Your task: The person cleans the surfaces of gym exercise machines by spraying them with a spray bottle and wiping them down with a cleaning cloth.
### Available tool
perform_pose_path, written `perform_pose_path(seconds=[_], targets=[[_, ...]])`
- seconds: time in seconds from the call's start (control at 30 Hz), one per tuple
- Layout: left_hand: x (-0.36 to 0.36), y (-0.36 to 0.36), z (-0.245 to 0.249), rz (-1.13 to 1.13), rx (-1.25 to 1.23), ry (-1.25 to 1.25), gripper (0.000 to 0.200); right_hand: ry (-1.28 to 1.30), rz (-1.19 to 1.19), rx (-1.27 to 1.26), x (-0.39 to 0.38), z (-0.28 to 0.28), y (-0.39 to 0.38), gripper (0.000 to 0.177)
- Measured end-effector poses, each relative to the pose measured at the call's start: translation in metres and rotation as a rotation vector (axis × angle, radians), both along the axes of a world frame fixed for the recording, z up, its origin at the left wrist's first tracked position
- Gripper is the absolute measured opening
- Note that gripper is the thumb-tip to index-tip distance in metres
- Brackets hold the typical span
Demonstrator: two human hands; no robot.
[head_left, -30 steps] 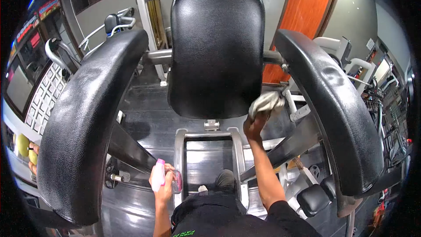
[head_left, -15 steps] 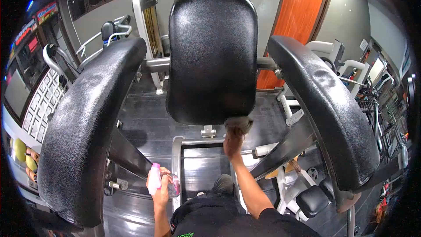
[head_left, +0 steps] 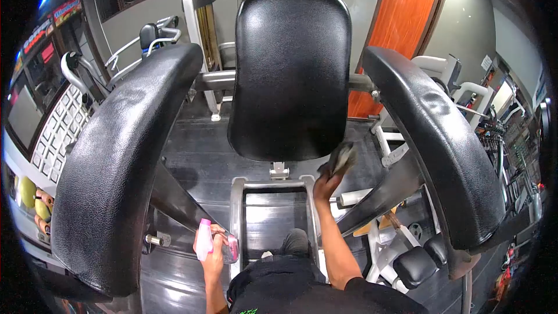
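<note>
My left hand (head_left: 214, 257) is wrapped round a pink bottle (head_left: 204, 239) at the lower left, near the machine's frame; a second pinkish transparent part shows by its fingers. My right hand (head_left: 329, 185) grips a grey cloth (head_left: 343, 160) at the lower right corner of the black backrest pad (head_left: 292, 75). Whether the cloth touches the pad's edge, I cannot tell. Long black padded arms stand on both sides, the left pad (head_left: 119, 157) and the right pad (head_left: 444, 134).
A metal frame (head_left: 237, 221) stands below the backrest, over the dark floor (head_left: 192, 168). Behind are a weight machine (head_left: 197, 35) and an orange door (head_left: 401, 17). A small black seat (head_left: 414, 266) is at the lower right, and racks line the right side.
My right hand and the cloth have moved right and slightly up, from the backrest's lower edge to its corner. The view has shifted slightly. My left hand keeps its hold on the bottle.
</note>
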State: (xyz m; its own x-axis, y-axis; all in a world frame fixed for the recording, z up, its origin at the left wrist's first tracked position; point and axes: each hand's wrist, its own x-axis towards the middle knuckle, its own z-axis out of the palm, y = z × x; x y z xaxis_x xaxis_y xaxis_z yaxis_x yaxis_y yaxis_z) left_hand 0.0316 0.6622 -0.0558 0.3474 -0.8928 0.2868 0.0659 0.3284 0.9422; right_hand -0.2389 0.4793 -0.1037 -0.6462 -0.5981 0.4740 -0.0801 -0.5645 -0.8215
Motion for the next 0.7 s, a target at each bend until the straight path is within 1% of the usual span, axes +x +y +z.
perform_pose_path(seconds=[0.07, 0.13, 0.2, 0.23, 0.27, 0.3, 0.33, 0.37, 0.43, 0.47, 0.5, 0.53, 0.6, 0.7], targets=[[-0.002, 0.001, 0.002, -0.013, 0.004, 0.033, 0.012, 0.579, -0.425, 0.07, -0.014, 0.027, -0.014, 0.055], [-0.002, 0.001, 0.002, -0.022, 0.002, 0.026, 0.012, 0.658, -0.336, -0.014, -0.009, 0.092, -0.011, 0.051], [-0.002, 0.0, 0.002, -0.028, -0.003, 0.019, 0.012, 0.672, -0.254, 0.008, 0.002, 0.134, -0.009, 0.049], [-0.002, 0.0, 0.002, -0.027, -0.009, 0.026, 0.011, 0.746, -0.233, 0.099, 0.005, 0.136, -0.012, 0.049], [-0.002, 0.0, 0.001, -0.026, -0.016, 0.033, 0.011, 0.818, -0.212, 0.19, 0.008, 0.137, -0.014, 0.05], [0.0, 0.001, 0.001, -0.027, -0.017, 0.032, 0.011, 0.973, -0.281, 0.185, 0.012, 0.132, -0.016, 0.05], [0.002, 0.002, -0.001, -0.053, -0.018, -0.028, 0.012, 1.051, -0.373, 0.176, 0.009, 0.105, -0.023, 0.049], [0.003, 0.002, -0.002, -0.076, -0.02, -0.087, 0.015, 1.017, -0.345, 0.151, 0.008, 0.087, -0.025, 0.048], [0.003, 0.001, -0.006, -0.075, -0.02, -0.084, 0.015, 0.987, -0.316, 0.119, 0.009, 0.06, -0.024, 0.048], [0.003, 0.002, -0.007, -0.077, -0.013, -0.082, 0.015, 0.961, -0.266, 0.139, 0.009, 0.047, -0.021, 0.053], [0.001, 0.002, -0.007, -0.079, -0.01, -0.078, 0.015, 0.936, -0.217, 0.162, 0.01, 0.04, -0.014, 0.058], [-0.002, 0.001, -0.005, -0.057, 0.009, -0.048, 0.012, 0.939, -0.22, 0.166, 0.01, 0.034, -0.008, 0.058], [-0.006, -0.003, -0.003, -0.04, 0.027, -0.017, 0.011, 0.946, -0.164, 0.211, 0.011, 0.025, 0.001, 0.055], [-0.012, -0.006, -0.003, -0.074, 0.004, 0.021, 0.011, 0.966, -0.182, 0.16, 0.007, 0.025, 0.004, 0.051]])
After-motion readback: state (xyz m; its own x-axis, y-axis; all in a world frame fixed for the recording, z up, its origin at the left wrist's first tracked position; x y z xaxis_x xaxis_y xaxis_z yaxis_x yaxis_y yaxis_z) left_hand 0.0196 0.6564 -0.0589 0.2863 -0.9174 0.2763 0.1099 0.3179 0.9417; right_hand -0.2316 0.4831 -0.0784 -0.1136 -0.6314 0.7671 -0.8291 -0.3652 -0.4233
